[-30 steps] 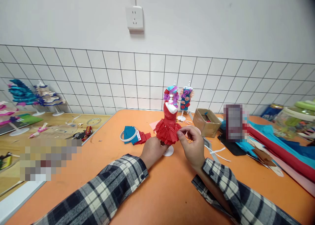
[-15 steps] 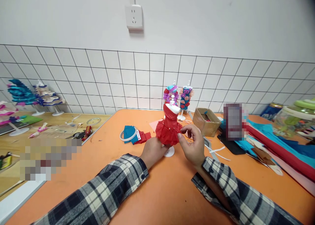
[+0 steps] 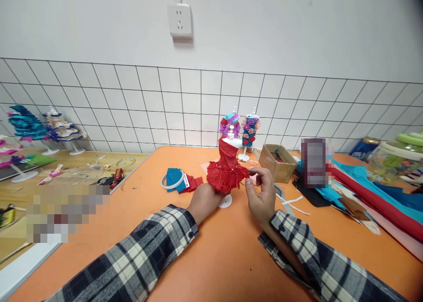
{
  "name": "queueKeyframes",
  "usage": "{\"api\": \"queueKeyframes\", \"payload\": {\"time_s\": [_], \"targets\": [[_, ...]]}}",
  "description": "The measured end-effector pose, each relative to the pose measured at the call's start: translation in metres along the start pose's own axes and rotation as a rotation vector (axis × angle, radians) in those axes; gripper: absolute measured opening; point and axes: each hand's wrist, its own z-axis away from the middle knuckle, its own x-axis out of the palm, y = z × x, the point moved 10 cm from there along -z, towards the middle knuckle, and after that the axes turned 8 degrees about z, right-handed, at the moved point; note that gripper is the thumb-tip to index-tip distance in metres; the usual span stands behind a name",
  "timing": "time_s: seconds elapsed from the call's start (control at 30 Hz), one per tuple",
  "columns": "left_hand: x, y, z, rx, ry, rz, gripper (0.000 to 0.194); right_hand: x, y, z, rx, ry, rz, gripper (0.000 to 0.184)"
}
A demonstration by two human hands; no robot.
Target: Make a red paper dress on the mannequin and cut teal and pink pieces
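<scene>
A small white mannequin (image 3: pixel 232 141) wears a red crepe-paper dress (image 3: pixel 227 175) with a flared, ruffled skirt. It stands upright on a round white base (image 3: pixel 226 201). My left hand (image 3: pixel 205 200) reaches in from the left and is closed around the mannequin's lower part under the skirt, where the skirt hides its fingertips. At the skirt's right edge, my right hand (image 3: pixel 261 194) has thumb and index finger bent together in a pinch on the ruffle. Tiny pale dots sit along the skirt's upper fold.
Behind the dress stand two more dressed mannequins, one purple (image 3: pixel 228 124) and one blue with flowers (image 3: pixel 250 132). A cardboard box (image 3: pixel 277 164) is at right, near coloured paper sheets (image 3: pixel 373 196). Left lie a tape roll (image 3: pixel 163 181) and blue paper (image 3: pixel 174 178).
The red skirt has turned slightly and its ruffles spread wider. My right hand has shifted a little to the right, while my left stays under the skirt.
</scene>
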Motion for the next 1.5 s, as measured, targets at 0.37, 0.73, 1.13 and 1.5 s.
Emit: {"api": "queueKeyframes", "payload": {"time_s": [0.37, 0.73, 1.13, 1.5], "targets": [[-0.097, -0.015, 0.027, 0.051, 0.449, 0.286, 0.048, -0.016, 0.023, -0.009, -0.033, 0.054, 0.051, 0.022], [-0.053, 0.113, -0.010, 0.020, 0.044, 0.412, 0.088, 0.013, 0.001, -0.018, -0.222, -0.130, 0.134, 0.024], [-0.046, 0.101, -0.029, -0.003, -0.012, 0.368, 0.059, -0.003, 0.000, -0.036, -0.149, -0.122, 0.051, 0.007], [-0.046, 0.100, -0.033, 0.066, 0.002, 0.407, 0.054, -0.003, -0.016, -0.021, -0.374, -0.049, 0.184, 0.014]]}}
